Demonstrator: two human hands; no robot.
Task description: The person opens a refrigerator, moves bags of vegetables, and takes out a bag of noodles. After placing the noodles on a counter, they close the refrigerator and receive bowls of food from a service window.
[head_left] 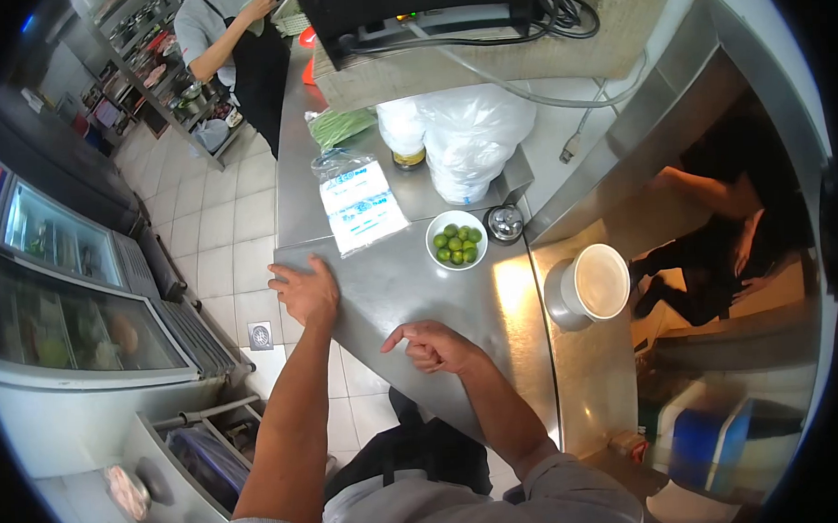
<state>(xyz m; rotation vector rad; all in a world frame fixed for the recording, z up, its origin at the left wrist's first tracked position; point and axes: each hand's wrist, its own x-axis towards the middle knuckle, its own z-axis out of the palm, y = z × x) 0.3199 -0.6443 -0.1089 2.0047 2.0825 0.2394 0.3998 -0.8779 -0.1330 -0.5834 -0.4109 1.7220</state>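
My left hand [306, 290] rests on the near left edge of the steel counter [392, 295], fingers spread and holding nothing. Over the counter's near edge is my right hand [429, 347], its index finger extended and the other fingers curled, with nothing visible in it. Beyond the hands stands a white bowl [445, 258] of green limes [456, 244], with a silver call bell [504, 223] to its right. A white and blue plastic packet [362, 206] lies farther back on the left. White plastic bags [470, 142] are bunched up behind the bowl.
A white tub [599, 283] stands at the right near a pass-through opening, where another person [716, 220] is partly visible. A co-worker in a dark apron [259, 77] stands at the back left. Glass-door fridges [66, 324] line the left. A black device [427, 18] sits on a raised shelf.
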